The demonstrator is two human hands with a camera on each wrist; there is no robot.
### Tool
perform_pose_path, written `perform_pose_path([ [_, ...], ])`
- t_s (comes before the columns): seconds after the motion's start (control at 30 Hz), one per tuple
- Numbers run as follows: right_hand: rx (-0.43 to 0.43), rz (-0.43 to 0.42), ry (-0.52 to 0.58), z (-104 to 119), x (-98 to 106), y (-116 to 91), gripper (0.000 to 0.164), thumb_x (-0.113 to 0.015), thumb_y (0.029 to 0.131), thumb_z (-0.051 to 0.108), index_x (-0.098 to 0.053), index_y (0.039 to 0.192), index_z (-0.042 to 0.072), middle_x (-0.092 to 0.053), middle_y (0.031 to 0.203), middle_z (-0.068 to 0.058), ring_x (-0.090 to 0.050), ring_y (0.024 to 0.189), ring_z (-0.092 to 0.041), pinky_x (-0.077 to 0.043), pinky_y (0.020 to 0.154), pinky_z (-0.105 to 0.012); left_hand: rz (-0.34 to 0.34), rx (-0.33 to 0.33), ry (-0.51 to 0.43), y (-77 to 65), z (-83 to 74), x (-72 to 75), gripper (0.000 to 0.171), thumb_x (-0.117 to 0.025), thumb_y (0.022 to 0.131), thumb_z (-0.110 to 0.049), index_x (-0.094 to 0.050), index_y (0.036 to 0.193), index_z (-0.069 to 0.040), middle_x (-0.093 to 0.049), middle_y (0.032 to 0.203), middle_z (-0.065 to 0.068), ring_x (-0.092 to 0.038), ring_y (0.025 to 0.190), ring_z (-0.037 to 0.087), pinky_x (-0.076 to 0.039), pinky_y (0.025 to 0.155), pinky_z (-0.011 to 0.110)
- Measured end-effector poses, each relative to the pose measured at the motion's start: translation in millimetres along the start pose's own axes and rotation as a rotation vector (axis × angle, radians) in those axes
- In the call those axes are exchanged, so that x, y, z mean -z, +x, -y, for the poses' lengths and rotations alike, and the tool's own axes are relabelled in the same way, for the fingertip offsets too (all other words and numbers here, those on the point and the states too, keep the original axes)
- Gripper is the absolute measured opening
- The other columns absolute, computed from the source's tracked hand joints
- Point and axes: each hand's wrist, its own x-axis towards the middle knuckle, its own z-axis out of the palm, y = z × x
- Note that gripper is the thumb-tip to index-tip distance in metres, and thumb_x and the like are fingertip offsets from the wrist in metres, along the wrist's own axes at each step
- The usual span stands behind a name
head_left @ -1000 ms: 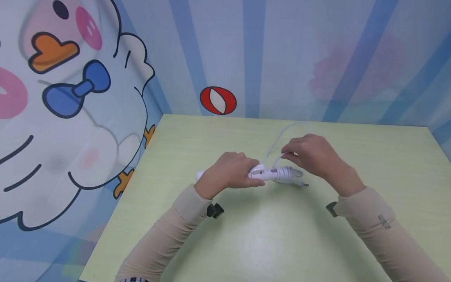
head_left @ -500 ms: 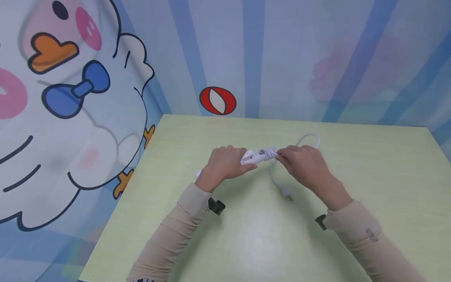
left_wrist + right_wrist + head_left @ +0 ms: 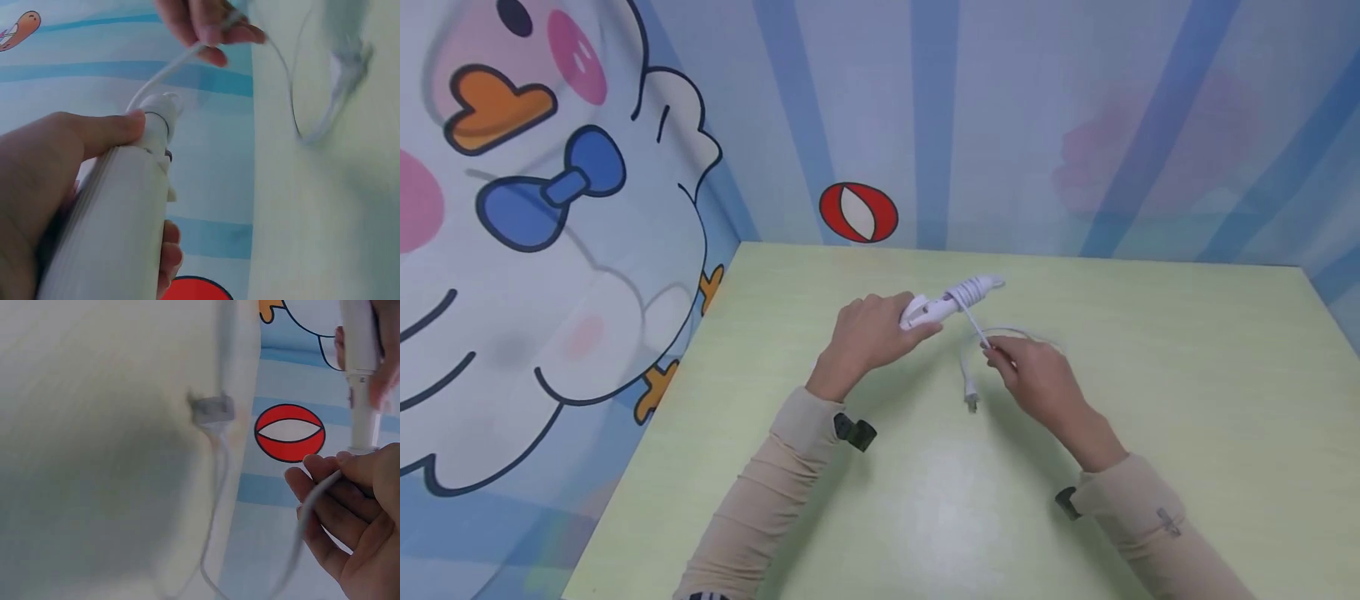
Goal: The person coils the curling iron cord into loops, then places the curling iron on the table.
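Pale tabletop (image 3: pixel 1195 375), cord coils (image 3: pixel 967 292) on white appliance (image 3: pixel 928 312) distinct in head view alone.

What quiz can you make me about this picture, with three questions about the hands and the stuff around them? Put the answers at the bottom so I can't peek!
1. True or false: the left hand holds a white device with a cord wound round it.

2. Fill the gap: the oval picture on the wall is white in the middle and ___ on both sides.

3. Pick one: what does the right hand pinch?
A. the oval picture
B. the white device
C. the cord

Key: 1. True. 2. Red. 3. C.
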Motion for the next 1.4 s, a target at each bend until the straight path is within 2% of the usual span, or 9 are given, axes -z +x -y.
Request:
perform_pose_path([
  [0.3, -0.087, 0.035, 0.214, -10, -12, -3, 0.02, -0.056, 0.092, 0.019, -0.068, 0.104, 0.009, -0.07, 0.09, -0.002, -0.064, 0.074, -0.013, -0.046, 0.057, -0.028, 0.072, -0.131, -0.23, -9.8, -5.5, 7.8, 0.042, -0.051, 0.081, -0.064, -0.056, 0.092, -0.024, -0.054, 0.066, -0.004, -0.05, 0.056, 0.012, -0.039, 0.051, 0.028],
  [0.43, -0.027, -0.01, 0.266, -16, -12, -1, 0.017, -0.06, 0.089, 0.016, -0.069, 0.102, 0.009, -0.07, 0.094, -0.002, -0.065, 0.08, -0.013, -0.048, 0.061, -0.029, 0.135, -0.185, -0.344, -13.2, -7.8, 9.8, 0.041, -0.054, 0.079, -0.065, -0.057, 0.094, -0.026, -0.057, 0.07, -0.006, -0.053, 0.061, 0.012, -0.043, 0.054, 0.029],
  [0.63, 0.073, -0.105, 0.204, -20, -4, 1, 0.02, -0.067, 0.082, 0.007, -0.065, 0.102, 0.005, -0.066, 0.101, -0.011, -0.062, 0.094, -0.026, -0.048, 0.079, -0.042, 0.271, -0.26, -0.481, -18.2, -7.4, 10.1, 0.039, -0.057, 0.08, -0.06, -0.058, 0.098, -0.027, -0.061, 0.081, -0.006, -0.057, 0.07, 0.012, -0.048, 0.06, 0.03],
  [0.77, 0.113, -0.039, 0.226, -15, 5, 2, 0.026, -0.066, 0.081, -0.002, -0.064, 0.106, 0.006, -0.065, 0.105, -0.01, -0.059, 0.102, -0.028, -0.046, 0.085, -0.045, 0.366, -0.307, -0.55, -21.2, -6.7, 9.7, 0.034, -0.06, 0.082, -0.053, -0.059, 0.101, -0.024, -0.061, 0.086, -0.005, -0.058, 0.073, 0.014, -0.049, 0.062, 0.03],
  [0.87, 0.237, -0.016, 0.208, -6, 14, 6, 0.031, -0.066, 0.076, -0.009, -0.066, 0.104, 0.006, -0.068, 0.102, -0.006, -0.062, 0.099, -0.026, -0.048, 0.082, -0.044, 0.418, -0.339, -0.567, -23.4, -5.7, 10.0, 0.031, -0.061, 0.083, -0.049, -0.059, 0.1, -0.023, -0.061, 0.087, -0.005, -0.059, 0.073, 0.014, -0.05, 0.062, 0.03],
  [0.97, 0.407, -0.087, 0.156, 1, 21, 10, 0.033, -0.068, 0.072, -0.009, -0.066, 0.102, 0.006, -0.069, 0.098, -0.006, -0.064, 0.09, -0.025, -0.05, 0.075, -0.041, 0.47, -0.381, -0.577, -27.4, -7.6, 13.4, 0.029, -0.06, 0.084, -0.046, -0.059, 0.1, -0.022, -0.06, 0.087, -0.004, -0.059, 0.074, 0.015, -0.051, 0.062, 0.031],
  [1.07, 0.562, -0.137, 0.225, 4, 25, 12, 0.034, -0.066, 0.072, -0.009, -0.066, 0.104, 0.004, -0.068, 0.099, -0.009, -0.065, 0.088, -0.024, -0.048, 0.078, -0.031, 0.517, -0.43, -0.567, -32.4, -12.7, 19.3, 0.027, -0.06, 0.085, -0.043, -0.06, 0.101, -0.022, -0.06, 0.088, -0.004, -0.06, 0.074, 0.014, -0.051, 0.062, 0.031],
  [1.2, 0.629, -0.075, 0.36, 1, 29, 14, 0.035, -0.065, 0.075, -0.009, -0.065, 0.107, 0.002, -0.066, 0.104, -0.011, -0.063, 0.094, -0.023, -0.044, 0.087, -0.024, 0.564, -0.464, -0.552, -38.1, -17.8, 25.0, 0.027, -0.061, 0.084, -0.043, -0.061, 0.1, -0.022, -0.061, 0.086, -0.005, -0.059, 0.074, 0.013, -0.05, 0.063, 0.03],
  [1.4, 0.57, -0.043, 0.111, -10, 39, 19, 0.021, -0.066, 0.084, 0.015, -0.067, 0.105, 0.011, -0.066, 0.108, -0.004, -0.061, 0.102, -0.022, -0.048, 0.082, -0.042, 0.565, -0.446, -0.451, -40.9, -16.3, 25.2, 0.03, -0.061, 0.082, -0.05, -0.062, 0.095, -0.023, -0.061, 0.08, -0.007, -0.058, 0.071, 0.011, -0.047, 0.063, 0.027],
])
